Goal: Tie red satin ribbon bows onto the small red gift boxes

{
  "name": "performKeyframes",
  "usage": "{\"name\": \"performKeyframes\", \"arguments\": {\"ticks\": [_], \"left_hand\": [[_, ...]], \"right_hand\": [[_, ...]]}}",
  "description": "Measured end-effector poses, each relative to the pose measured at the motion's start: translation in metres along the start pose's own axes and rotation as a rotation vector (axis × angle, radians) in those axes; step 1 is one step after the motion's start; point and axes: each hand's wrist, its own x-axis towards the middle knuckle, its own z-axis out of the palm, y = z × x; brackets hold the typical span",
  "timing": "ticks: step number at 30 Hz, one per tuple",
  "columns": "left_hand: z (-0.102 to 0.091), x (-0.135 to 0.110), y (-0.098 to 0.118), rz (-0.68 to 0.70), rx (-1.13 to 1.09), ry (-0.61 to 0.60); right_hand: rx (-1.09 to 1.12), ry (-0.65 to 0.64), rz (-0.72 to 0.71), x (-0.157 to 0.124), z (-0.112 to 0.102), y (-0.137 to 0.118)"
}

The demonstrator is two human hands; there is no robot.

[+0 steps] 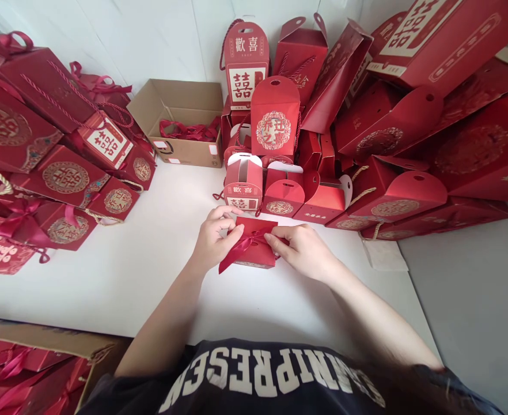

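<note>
The white desk [107, 282] carries work at differing stages. Bulkiest is the stack of large red gift boxes [383, 204] on the right; several have flaps standing unfastened, and the tops in view show no bow, so these look like the undone share. The stack of finished-looking gift boxes [70, 173] on the left is closed up, with satin bows on several and cord handles hanging out; bows cannot be made out on every one.

A carton [64, 344] at the near left holds more red boxes with ribbon. At the far side, an open cardboard box [185, 153] keeps loose red ribbons [193, 131], so supply remains. Just right of it, the small gift boxes [284, 190] in the front row have raised flaps and no visible bow.

One small red gift box [258, 257] sits at mid-desk between the hands, its ribbon [245, 245] gathered across the top: seemingly partway tied, the knot unclear. The right hand [303, 245] pinches the ribbon in its grip; the left hand [217, 236] curls at the box's left edge, and whether its grip holds ribbon I cannot tell.
</note>
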Motion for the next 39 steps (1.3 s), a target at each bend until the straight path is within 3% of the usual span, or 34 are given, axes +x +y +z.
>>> {"name": "performKeyframes", "arguments": {"ticks": [8, 11, 16, 19, 22, 24, 26, 29, 31, 35, 39], "left_hand": [[0.004, 0.0, -0.005, -0.299, -0.49, -0.068], [0.004, 0.0, -0.007, -0.299, -0.562, -0.055], [0.003, 0.001, -0.009, -0.173, -0.39, 0.031], [0.003, 0.001, -0.007, -0.128, -0.296, 0.048], [0.003, 0.0, -0.005, -0.098, -0.262, 0.045], [0.002, -0.001, -0.004, -0.089, -0.246, 0.032], [0.002, -0.001, -0.004, -0.087, -0.222, 0.009], [0.002, -0.001, -0.004, -0.077, -0.194, -0.017], [0.003, -0.001, -0.004, -0.054, -0.175, -0.025], [0.003, -0.001, -0.006, -0.038, -0.137, -0.038], [0.003, -0.001, -0.006, -0.059, -0.156, -0.051]], "right_hand": [[0.204, -0.152, 0.017, 0.003, -0.007, 0.009], [0.207, -0.162, 0.033, 0.001, -0.018, 0.011], [0.075, -0.228, 0.018, -0.003, -0.035, 0.019], [-0.176, -0.132, 0.018, -0.007, -0.035, 0.025], [-0.503, 0.108, 0.043, -0.013, -0.032, 0.022], [-0.623, 0.274, 0.002, -0.019, -0.028, 0.014], [-0.605, 0.367, -0.157, -0.023, -0.022, 0.001], [-0.494, 0.281, -0.52, -0.023, 0.0, -0.018], [-0.508, 0.248, -0.65, -0.019, 0.021, -0.025], [-0.468, 0.298, -0.675, -0.011, 0.057, -0.021], [-0.315, 0.259, -0.636, -0.007, 0.056, -0.013]]}}
